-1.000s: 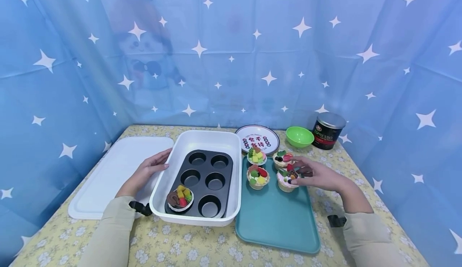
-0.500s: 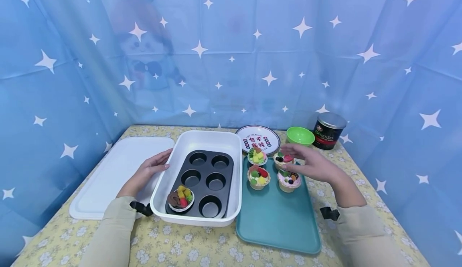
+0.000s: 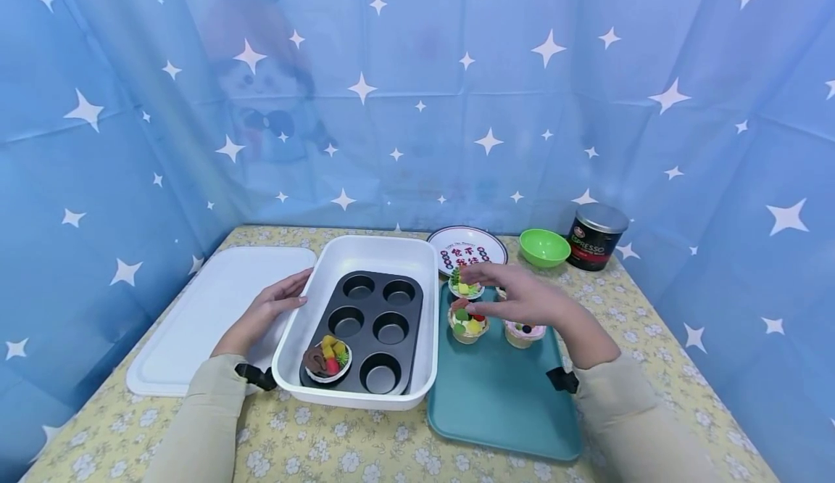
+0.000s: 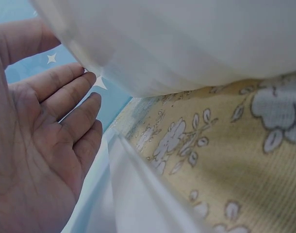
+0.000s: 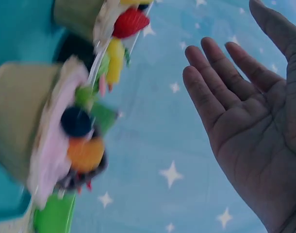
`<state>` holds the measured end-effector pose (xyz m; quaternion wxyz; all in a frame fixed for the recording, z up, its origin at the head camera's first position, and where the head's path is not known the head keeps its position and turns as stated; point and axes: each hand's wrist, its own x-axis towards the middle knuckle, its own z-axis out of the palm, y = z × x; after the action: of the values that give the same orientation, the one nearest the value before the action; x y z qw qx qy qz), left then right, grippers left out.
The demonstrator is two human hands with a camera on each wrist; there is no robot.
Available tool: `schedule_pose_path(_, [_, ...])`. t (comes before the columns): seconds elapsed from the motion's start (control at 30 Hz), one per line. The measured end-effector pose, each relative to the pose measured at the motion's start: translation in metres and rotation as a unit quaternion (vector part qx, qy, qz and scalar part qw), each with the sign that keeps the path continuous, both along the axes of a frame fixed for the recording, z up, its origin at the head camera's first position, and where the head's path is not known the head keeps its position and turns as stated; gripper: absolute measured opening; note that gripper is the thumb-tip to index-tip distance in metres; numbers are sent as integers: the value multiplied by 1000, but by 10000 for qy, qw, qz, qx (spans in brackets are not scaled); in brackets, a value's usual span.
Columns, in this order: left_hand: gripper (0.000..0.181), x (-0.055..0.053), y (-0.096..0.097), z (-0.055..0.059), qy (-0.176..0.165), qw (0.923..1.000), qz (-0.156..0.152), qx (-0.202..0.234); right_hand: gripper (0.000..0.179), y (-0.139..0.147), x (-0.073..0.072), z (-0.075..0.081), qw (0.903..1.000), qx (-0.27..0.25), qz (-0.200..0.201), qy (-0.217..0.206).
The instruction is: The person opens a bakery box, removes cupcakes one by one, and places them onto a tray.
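Note:
My left hand (image 3: 270, 306) rests against the left side of a white rectangular tub (image 3: 352, 399), its fingers nearly straight. Inside the tub lies a dark six-cup muffin tin (image 3: 369, 329), with a fruit-topped cupcake (image 3: 327, 360) in its front left cup. Over the far part of a teal tray (image 3: 502, 396) hovers my right hand (image 3: 525, 296), fingers extended and palm bare in the right wrist view. Below it stand several decorated cupcakes: one with green and yellow toppings (image 3: 468, 329), a pink-cream one (image 5: 56, 141) and others partly hidden by the hand.
A white lid (image 3: 202, 316) lies left of the tub. At the back are a plate with printed characters (image 3: 457, 240), a green bowl (image 3: 544, 247) and a black espresso can (image 3: 595, 238). A flowered cloth (image 3: 326, 447) covers the table; a blue starry curtain surrounds it.
My right hand has left the pink-cream cupcake and moved left, over toward the left-hand cupcakes on the tray. The left hand and the tub stay where they were.

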<state>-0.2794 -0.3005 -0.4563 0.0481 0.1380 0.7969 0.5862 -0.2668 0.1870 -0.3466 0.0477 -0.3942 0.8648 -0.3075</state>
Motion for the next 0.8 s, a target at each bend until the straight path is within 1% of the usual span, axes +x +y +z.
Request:
schedule_pose_path(0.13, [63,0,0,0,11,10000,-16,-14,56,-18,1,2,9997,89,203,-52])
schedule_pose_path(0.23, [63,0,0,1,-11,10000,-43,2,57,-29,1,2,9993,94,340,-140])
schedule_pose_path(0.37, [63,-1,-1,1,-3,10000,-48,23,60,-45,0,0,9981,177,545,-233])
schedule_pose_path(0.47, [63,-1,-2,0,-15,10000,-24,35,60,-63,0,-3,9959,348,801,-243])
schedule_pose_path(0.63, [62,-1,-3,0,-42,10000,-2,5,60,-101,6,-12,9882,769,1320,-42])
schedule_pose_path(0.8, [62,-1,-2,0,-20,10000,-50,46,66,-140,14,-18,9752,1344,1754,136])
